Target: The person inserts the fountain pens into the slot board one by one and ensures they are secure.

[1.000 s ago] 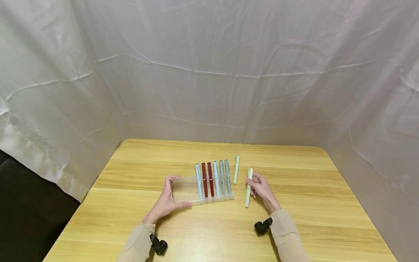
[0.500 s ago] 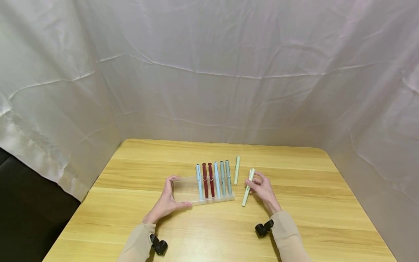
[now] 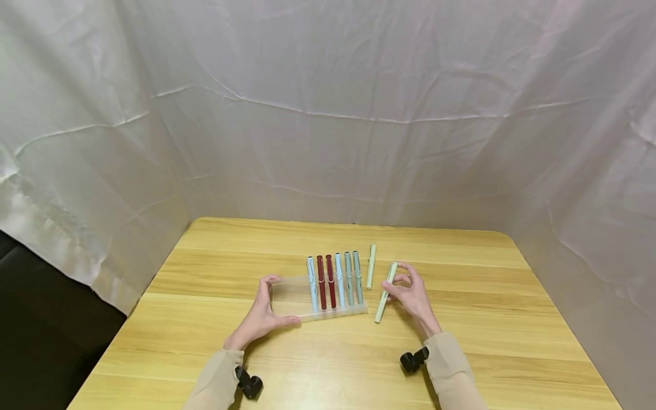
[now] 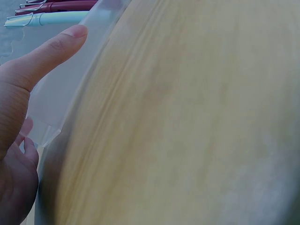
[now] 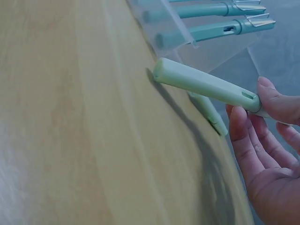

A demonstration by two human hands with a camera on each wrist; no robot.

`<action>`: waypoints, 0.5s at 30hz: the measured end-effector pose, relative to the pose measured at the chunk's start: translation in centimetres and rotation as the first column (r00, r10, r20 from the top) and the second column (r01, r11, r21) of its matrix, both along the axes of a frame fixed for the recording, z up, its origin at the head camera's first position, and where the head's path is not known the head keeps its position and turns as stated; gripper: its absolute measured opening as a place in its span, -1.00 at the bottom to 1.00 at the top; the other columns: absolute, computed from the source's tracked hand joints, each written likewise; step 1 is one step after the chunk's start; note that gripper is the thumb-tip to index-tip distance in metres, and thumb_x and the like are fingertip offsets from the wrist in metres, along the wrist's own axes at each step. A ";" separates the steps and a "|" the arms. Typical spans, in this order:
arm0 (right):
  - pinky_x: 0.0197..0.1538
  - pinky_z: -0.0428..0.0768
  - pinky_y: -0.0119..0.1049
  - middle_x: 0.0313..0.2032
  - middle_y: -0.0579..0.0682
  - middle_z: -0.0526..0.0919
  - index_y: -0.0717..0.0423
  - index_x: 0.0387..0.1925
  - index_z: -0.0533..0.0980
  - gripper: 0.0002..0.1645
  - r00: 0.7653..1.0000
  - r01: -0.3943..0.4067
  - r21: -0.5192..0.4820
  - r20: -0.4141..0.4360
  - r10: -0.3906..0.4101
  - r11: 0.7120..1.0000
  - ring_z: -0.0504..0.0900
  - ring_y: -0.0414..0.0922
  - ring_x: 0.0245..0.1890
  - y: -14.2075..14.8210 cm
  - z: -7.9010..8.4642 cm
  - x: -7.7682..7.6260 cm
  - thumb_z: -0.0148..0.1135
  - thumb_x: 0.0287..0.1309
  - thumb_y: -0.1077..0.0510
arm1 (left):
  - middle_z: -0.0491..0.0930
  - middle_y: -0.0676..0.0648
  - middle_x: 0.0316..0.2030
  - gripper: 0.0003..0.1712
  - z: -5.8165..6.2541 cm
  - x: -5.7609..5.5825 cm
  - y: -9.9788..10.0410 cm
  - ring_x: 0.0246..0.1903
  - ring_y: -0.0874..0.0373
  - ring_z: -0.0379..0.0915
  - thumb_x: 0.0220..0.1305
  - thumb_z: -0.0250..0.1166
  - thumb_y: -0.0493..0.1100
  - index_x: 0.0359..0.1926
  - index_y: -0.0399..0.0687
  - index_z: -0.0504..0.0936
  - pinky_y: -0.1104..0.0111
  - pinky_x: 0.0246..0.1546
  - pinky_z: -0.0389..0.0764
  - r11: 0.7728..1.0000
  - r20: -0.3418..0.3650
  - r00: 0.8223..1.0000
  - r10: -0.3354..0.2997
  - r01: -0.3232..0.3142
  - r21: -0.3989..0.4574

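My left hand grips the left end of a clear plastic pen stand, thumb on the front edge and fingers at the back. In the left wrist view the thumb lies along the clear plastic. Side by side on the stand's right part lie capped pens: a light blue pen, two dark red pens, another light blue pen and two grey-green pens. My right hand pinches a pale green pen between thumb and fingers, its barrel end slanting toward the stand's right end.
A second pale green pen lies on the wooden table, between the stand and my right hand. Pale curtains hang behind and at both sides. A dark surface shows at the far left, beyond the table edge.
The pale green pen in my right hand has tilted, its lower end swinging left toward the stand. The right fingers have shifted slightly on it. My left hand and the stand stay nearly still.
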State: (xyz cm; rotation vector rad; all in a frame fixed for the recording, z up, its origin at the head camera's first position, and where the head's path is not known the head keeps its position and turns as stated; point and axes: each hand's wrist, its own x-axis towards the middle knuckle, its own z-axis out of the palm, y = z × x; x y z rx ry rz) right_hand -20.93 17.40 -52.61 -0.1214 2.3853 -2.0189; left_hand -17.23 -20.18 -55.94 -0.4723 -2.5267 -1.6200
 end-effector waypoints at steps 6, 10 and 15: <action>-0.25 0.81 -0.17 -0.15 0.30 0.63 0.25 0.42 0.15 -0.20 0.999 -0.031 0.001 -0.024 0.031 1.000 0.70 -0.26 -0.48 -0.1 0.4 0.3 0.29 0.23 0.37 | 0.10 -0.34 0.41 0.29 0.0 -0.1 0.0 0.48 -0.30 -0.01 -0.28 0.73 -0.05 0.36 -0.17 0.07 -0.27 0.55 -0.12 1.000 0.010 1.000 0.003 -0.003 0.007; -0.16 0.81 0.01 -0.17 0.21 0.61 0.22 0.43 0.16 -0.20 0.999 -0.036 -0.036 -0.039 0.034 0.999 0.74 -0.24 -0.44 -0.5 1.1 0.7 0.29 0.24 0.36 | 0.10 -0.33 0.41 0.29 0.0 0.0 0.0 0.48 -0.30 -0.01 -0.29 0.73 -0.03 0.36 -0.15 0.06 -0.28 0.54 -0.10 1.000 0.017 1.000 0.006 -0.006 0.000; -0.09 0.77 0.13 -0.17 0.16 0.59 0.14 0.42 0.21 -0.21 0.998 -0.022 -0.048 -0.056 0.019 0.999 0.75 -0.22 -0.42 -1.3 2.0 1.1 0.30 0.22 0.37 | 0.09 -0.32 0.41 0.30 0.0 0.0 0.0 0.49 -0.29 -0.02 -0.30 0.73 -0.02 0.36 -0.12 0.06 -0.28 0.54 -0.09 1.000 0.027 1.000 0.006 -0.006 -0.003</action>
